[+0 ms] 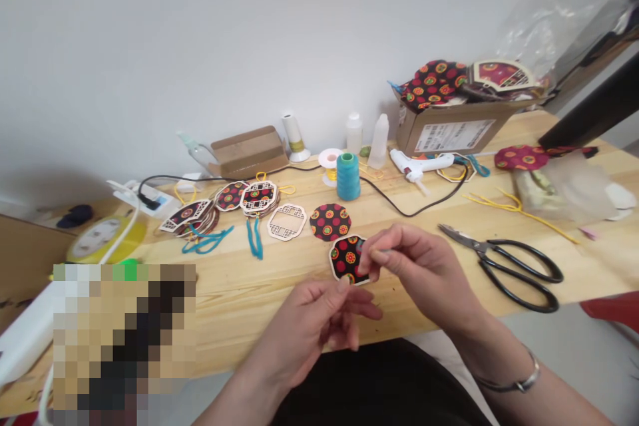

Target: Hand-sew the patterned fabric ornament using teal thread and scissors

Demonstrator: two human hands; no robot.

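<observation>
I see the patterned piece (pixel 343 256) at the worktop (pixel 224 319), partly behind my right hand (pixel 417 263), with the cloth disc (pixel 330 221) just past it. My right thumb and finger pinch together at its right edge; my left hand (pixel 317 309) half curls at its lower edge, and I cannot tell what either grips. I judge this to be fine edge work, the next move calling for a steady left and a light right

Scissors (pixel 480 247), thread (pixel 348 181) and glue gun (pixel 417 164) suggest a workshop.
</observation>
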